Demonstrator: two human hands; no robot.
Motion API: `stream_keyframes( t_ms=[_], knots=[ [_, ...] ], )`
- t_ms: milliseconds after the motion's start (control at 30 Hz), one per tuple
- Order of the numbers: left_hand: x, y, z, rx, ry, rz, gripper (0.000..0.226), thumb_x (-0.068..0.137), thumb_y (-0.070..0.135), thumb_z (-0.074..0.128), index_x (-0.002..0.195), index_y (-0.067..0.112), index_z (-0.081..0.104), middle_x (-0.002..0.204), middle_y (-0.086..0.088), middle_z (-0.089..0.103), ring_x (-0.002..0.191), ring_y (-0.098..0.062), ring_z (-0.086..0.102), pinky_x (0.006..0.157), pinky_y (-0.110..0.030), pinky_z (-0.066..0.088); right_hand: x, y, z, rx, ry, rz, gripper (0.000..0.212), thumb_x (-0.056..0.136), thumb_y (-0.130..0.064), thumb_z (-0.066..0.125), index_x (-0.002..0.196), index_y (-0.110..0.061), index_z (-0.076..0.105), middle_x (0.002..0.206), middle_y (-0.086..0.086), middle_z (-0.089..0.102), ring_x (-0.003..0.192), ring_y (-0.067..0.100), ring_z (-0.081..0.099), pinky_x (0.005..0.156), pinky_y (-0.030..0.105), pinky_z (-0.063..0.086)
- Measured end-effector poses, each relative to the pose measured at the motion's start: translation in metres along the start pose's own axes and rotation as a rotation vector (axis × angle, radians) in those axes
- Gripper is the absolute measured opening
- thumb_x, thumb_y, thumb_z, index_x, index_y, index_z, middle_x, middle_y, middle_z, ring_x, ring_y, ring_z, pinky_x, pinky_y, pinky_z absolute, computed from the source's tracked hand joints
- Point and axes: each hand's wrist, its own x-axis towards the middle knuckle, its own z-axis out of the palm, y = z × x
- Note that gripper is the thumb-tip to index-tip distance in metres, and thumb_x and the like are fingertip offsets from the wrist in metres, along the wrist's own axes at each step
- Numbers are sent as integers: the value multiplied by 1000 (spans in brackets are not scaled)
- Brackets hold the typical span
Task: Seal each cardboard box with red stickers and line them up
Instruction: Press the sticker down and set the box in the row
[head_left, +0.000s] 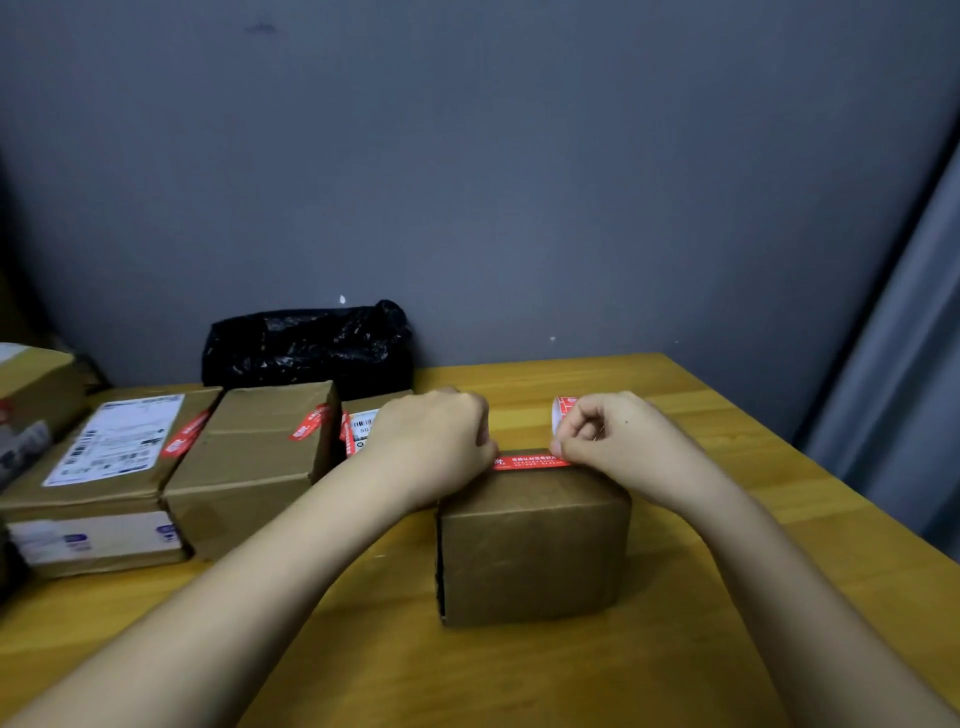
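Head view: red sticker lies between both hands on box.

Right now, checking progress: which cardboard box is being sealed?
The box nearest the camera, alone at centre; both hands hold a red sticker on its top edge.

A: Where are the hands, taking the cardboard box as the mark?

B: Both bare forearms reach in from the near edge and meet over its far top edge. The left hand sits at the far left corner, knuckles up, fingers curled down onto the end of the red sticker.

A: And the other?

B: The right hand is at the far right corner, fingers curled, thumb and forefinger pinching the sticker's other end.
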Motion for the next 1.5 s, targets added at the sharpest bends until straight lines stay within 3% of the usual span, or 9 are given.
stream_keyframes(
  t_ms=[333,900,1133,1267,1400,1500],
  knots=[
    [0,5,9,159,88,39,25,93,41,47,103,22,59,109,-2,56,99,-26,60,68,-28,34,-2,-4,4,-214,60,-20,10,82,-34,66,73,-28,65,68,-18,62,72,0,57,64,27,46],
    [-5,7,12,231,90,42,28,94,41,43,108,22,57,112,-2,55,99,-26,59,71,-30,33,-5,-5,10,-375,105,-90,13,86,-38,63,76,-30,62,73,-17,60,76,3,56,61,25,43],
    [-8,9,12,281,123,25,32,94,45,42,115,23,51,114,-3,53,100,-25,58,72,-32,30,-9,-3,11,-345,97,-97,14,87,-40,61,77,-33,57,79,-15,57,80,4,54,68,28,49],
    [-7,4,12,212,92,4,31,93,46,43,112,23,50,111,-1,55,99,-25,59,72,-32,35,-12,-2,13,-379,130,-133,10,91,-41,55,86,-34,50,87,-16,53,93,8,49,73,28,40],
    [-10,-2,13,161,90,-7,22,94,36,44,108,22,54,109,0,57,99,-25,60,72,-31,42,-12,0,12,-386,124,-109,13,93,-39,54,100,-34,45,85,-18,46,93,8,49,73,25,34],
    [-14,-7,12,96,152,1,22,96,25,40,113,28,54,115,3,57,103,-22,59,71,-28,40,-13,4,13,-377,194,-105,16,98,-26,45,111,-32,53,106,-16,56,109,11,51,80,26,37]
  ],
)
